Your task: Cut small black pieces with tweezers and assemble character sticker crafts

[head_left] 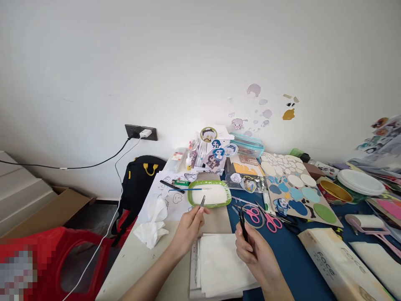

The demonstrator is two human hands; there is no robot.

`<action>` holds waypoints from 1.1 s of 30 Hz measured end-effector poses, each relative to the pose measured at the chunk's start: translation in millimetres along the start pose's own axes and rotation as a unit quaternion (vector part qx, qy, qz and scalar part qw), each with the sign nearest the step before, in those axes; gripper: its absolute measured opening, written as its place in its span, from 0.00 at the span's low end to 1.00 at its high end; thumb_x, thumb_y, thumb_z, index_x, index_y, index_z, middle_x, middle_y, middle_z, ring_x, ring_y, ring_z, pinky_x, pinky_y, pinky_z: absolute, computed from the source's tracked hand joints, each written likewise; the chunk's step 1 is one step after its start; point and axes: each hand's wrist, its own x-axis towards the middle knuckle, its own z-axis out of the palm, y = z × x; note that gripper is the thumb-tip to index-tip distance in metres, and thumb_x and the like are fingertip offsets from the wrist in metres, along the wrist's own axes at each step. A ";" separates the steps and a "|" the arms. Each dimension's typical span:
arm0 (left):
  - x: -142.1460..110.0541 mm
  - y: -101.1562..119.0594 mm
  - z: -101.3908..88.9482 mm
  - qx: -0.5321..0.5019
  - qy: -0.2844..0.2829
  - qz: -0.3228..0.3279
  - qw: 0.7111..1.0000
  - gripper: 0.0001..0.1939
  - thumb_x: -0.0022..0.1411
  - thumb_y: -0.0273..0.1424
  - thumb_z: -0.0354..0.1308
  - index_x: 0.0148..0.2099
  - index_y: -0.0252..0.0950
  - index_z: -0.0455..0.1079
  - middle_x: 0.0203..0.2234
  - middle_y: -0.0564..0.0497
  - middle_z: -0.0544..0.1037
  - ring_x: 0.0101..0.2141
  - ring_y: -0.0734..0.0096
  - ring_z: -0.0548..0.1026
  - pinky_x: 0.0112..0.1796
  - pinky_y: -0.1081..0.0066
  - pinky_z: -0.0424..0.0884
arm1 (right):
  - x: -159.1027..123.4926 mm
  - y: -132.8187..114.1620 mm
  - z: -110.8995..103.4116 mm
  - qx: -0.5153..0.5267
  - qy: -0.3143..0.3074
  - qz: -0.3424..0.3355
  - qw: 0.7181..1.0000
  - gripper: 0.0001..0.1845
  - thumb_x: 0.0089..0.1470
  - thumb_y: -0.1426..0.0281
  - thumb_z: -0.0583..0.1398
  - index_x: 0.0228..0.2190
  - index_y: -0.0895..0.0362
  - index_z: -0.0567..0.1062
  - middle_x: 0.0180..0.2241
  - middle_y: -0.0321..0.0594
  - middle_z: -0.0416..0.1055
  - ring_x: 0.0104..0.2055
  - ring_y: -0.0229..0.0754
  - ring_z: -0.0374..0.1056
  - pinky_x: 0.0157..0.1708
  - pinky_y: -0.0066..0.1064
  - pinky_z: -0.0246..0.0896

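Observation:
My left hand is closed on a slim silver-grey metal tool, perhaps tweezers, its tip over the near edge of a green-rimmed white dish. A blue-handled brush lies across the dish's left rim. In my right hand is a pair of black tweezers, points upward and slightly apart, with nothing visible between them. Below and between my hands lies a stack of white paper sheets. Pink-handled scissors and a smaller pink pair rest to the right of the dish.
Crumpled tissue lies left of my left arm. Right of my right hand are a tissue pack, a board with coloured paper cutouts and a lidded tub. A white box with character cutouts stands by the wall.

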 end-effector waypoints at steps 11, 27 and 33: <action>5.2 -2.8 -2.7 -0.302 -0.116 -0.074 0.943 0.18 0.60 0.45 0.49 0.35 0.34 0.65 0.14 0.62 0.54 0.12 0.85 0.46 0.14 0.79 0.49 | 0.8 1.1 0.9 0.000 -0.003 0.015 1.000 0.20 0.52 0.53 0.59 0.25 0.58 0.66 0.16 0.24 0.46 0.14 0.24 0.34 0.16 0.23 0.31; 3.7 -3.4 0.9 -0.267 -0.111 -0.059 0.955 0.23 0.61 0.49 0.47 0.27 0.33 0.65 0.08 0.58 0.64 0.09 0.82 0.57 0.12 0.80 0.51 | 4.5 10.4 16.5 0.000 0.032 -0.027 0.999 0.18 0.52 0.56 0.60 0.27 0.59 0.72 0.22 0.34 0.56 0.23 0.31 0.49 0.24 0.26 0.45; -2.2 6.2 5.3 -0.234 -0.087 -0.051 0.967 0.22 0.63 0.49 0.42 0.24 0.37 0.53 0.10 0.54 0.69 0.11 0.77 0.64 0.14 0.78 0.54 | 13.8 18.4 22.1 -0.025 0.070 -0.066 0.995 0.20 0.49 0.53 0.61 0.22 0.58 0.71 0.22 0.34 0.57 0.23 0.33 0.49 0.23 0.27 0.48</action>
